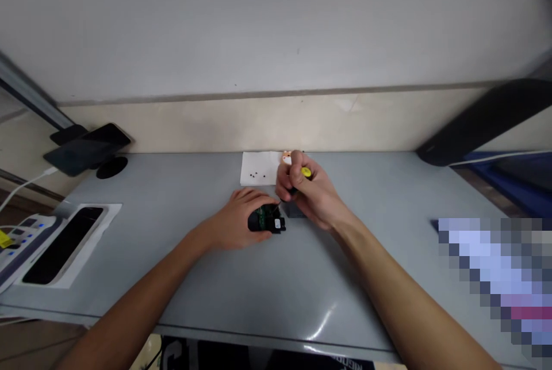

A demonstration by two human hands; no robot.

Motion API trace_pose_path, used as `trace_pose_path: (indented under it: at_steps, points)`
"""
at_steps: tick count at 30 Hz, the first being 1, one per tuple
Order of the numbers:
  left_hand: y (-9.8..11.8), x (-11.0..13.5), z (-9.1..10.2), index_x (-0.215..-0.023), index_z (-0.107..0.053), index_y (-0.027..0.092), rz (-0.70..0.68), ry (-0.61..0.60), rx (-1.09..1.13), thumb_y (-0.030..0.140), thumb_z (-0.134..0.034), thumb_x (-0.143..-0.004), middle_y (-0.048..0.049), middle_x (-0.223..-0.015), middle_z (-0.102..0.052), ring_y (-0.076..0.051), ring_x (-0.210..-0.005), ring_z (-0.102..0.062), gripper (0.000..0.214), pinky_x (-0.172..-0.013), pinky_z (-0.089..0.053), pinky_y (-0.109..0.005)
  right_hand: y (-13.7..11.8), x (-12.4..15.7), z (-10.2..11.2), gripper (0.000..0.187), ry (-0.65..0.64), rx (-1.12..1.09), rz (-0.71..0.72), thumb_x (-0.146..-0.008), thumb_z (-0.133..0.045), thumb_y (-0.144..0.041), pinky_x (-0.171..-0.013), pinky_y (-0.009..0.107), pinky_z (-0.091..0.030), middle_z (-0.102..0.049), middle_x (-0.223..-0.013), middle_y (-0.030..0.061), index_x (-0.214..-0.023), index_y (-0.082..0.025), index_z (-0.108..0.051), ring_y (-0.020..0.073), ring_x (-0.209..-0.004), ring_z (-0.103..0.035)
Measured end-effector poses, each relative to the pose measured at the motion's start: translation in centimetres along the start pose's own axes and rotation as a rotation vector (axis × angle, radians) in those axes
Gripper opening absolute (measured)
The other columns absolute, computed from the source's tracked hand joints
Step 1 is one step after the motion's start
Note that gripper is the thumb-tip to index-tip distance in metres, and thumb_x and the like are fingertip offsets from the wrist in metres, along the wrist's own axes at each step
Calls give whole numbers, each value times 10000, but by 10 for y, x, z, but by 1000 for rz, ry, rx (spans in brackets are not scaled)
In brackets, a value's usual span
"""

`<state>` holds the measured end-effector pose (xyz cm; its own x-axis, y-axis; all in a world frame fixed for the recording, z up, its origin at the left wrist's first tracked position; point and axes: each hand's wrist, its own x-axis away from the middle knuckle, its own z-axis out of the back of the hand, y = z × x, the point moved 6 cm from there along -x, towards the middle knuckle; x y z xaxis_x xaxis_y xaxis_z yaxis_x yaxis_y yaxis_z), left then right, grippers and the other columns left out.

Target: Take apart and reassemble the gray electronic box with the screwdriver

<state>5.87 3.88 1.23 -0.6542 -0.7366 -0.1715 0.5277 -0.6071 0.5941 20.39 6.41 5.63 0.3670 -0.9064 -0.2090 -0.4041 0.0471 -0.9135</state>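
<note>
- Black device [268,225], green circuit board [261,213] exposed, sits near the middle of the desk [194,186], on the near side of the white sheet [264,161].
- Left hand [241,217]: grip closed about the device from its left, digits along the far and near sides. Loose handling here would likely let the piece twist or skid on the smooth desk.
- Right hand [313,191]: grip pinching a yellow-ended tool [306,172] between thumb and fingers, its thin shaft angled down toward the device. Whether the tip touches anything cannot be told; fingers and blur hide it.
- Main hazard, as judged: tip slipping sideways and scoring the board. Likely cause: a slanted shaft, or too much push against a part steadied by one hand only.
- Second hazard: the tip jabbing the left fingers, which lie close to the working spot.
- Dark bits [252,175] lie loose on the sheet, a few of them, too small to identify. A knock to the paper, or a sleeveless forearm brushing it, could scatter them; nothing visible fences them in.
- Grey block [296,210] lies under the right hand, just beside the device. Crowding there could catch the knuckles and tilt the tool off line.
</note>
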Motion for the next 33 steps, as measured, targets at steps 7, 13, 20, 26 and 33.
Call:
trace_pose_path:
  at_steps: [7,13,20,26,33]
  points:
    - [-2,-1,-3,-1317,-586,305,0,17,13,306,-810,-818,-51,-1358,-613,-284,-1344,-494,547,-1178,-355,-495,0,-3,-2,364,22,-47,-49,-995,-498,-569,-642,316,-428,-489,-768,4,-887,-240,-610,156,-672,-478]
    - [-9,-3,-7,-1278,-606,299,-18,88,16,314,-837,-789,-51,-1365,-610,-288,-1352,-476,541,-1176,-370,-496,-5,3,-5,291,-89,-116,-6,-899,-735,-399,-808,321,-484,-598,-1016,38,-775,-211,-551,167,-901,-609]
    - [-2,-2,-3,-1280,-605,322,-16,53,-17,293,-829,-806,-18,-1296,-649,-273,-1274,-518,525,-1131,-383,-472,-2,-4,2,377,41,-77,6,-942,-609,-604,-518,251,-298,-312,-603,-71,-859,-243,-537,91,-508,-293]
    - [1,1,-2,-1306,-574,296,-85,93,-42,281,-770,-864,-30,-1335,-627,-252,-1291,-529,484,-1144,-397,-437,-2,-3,7,299,-25,-60,-28,-990,-573,-472,-759,319,-473,-572,-864,42,-906,-216,-701,169,-808,-562]
    - [-3,1,-6,-1100,-606,245,-132,107,-31,281,-770,-850,-50,-1238,-641,-253,-1229,-558,301,-1117,-438,-445,3,2,5,292,-26,-70,-59,-893,-762,-354,-707,296,-462,-578,-872,-11,-827,-240,-501,137,-756,-590]
